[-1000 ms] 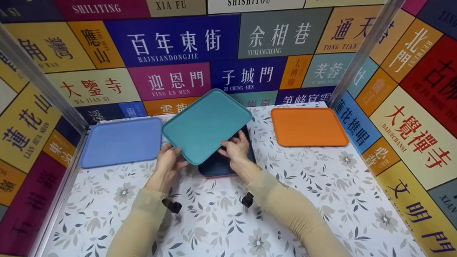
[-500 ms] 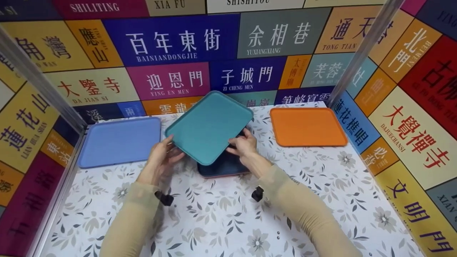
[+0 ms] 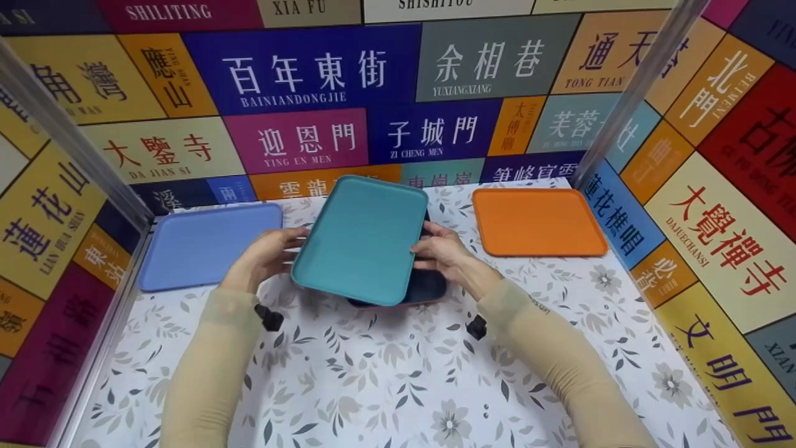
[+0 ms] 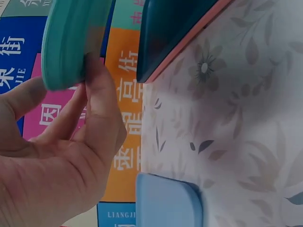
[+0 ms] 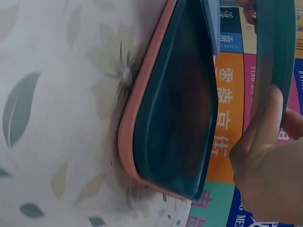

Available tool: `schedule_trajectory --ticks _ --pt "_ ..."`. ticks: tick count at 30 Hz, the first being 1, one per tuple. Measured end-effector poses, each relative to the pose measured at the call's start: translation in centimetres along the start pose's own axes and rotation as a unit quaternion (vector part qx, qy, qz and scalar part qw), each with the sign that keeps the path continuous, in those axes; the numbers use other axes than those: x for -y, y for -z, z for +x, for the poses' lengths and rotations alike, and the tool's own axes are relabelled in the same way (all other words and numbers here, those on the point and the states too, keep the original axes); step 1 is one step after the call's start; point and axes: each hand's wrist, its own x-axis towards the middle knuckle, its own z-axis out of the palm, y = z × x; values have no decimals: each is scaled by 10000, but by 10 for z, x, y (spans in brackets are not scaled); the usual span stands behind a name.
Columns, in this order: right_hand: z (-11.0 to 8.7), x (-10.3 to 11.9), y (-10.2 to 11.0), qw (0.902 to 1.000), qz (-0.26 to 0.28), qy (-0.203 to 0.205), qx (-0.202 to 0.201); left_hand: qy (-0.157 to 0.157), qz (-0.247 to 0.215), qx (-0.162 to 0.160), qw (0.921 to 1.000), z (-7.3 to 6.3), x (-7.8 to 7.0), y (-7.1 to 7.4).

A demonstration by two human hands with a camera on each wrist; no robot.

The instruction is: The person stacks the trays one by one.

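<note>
In the head view, a teal tray [image 3: 364,242] is held up at a slant. My right hand [image 3: 448,249] pinches its right edge, thumb on top and fingers beneath. At the opposite edge, my left hand [image 3: 264,252] has the rim between thumb and fingertips, as the left wrist view shows with the teal rim [image 4: 66,56]. Below the teal tray lies a dark blue tray [image 3: 429,283], mostly covered. A pink tray [image 5: 128,137] sits directly under the dark one, its edge showing in the right wrist view.
A light blue tray [image 3: 193,249] lies to the left, partly behind my left hand. An orange tray [image 3: 540,222] lies at the back right. The floral-patterned table [image 3: 385,373] is bounded by panels [image 3: 298,68] with printed characters at the back and sides.
The teal tray has turned counterclockwise and come down nearer the dark tray. My left hand has shifted up and left along its rim; my right hand has moved right with its edge.
</note>
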Motion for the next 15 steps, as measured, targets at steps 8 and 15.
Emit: schedule_trajectory --ticks 8,15 --pt "3 12 19 9960 -745 -45 486 -66 646 107 9978 4 -9 -13" --pt "10 23 36 9937 -1073 -45 306 -108 534 73 9985 11 -10 -30"
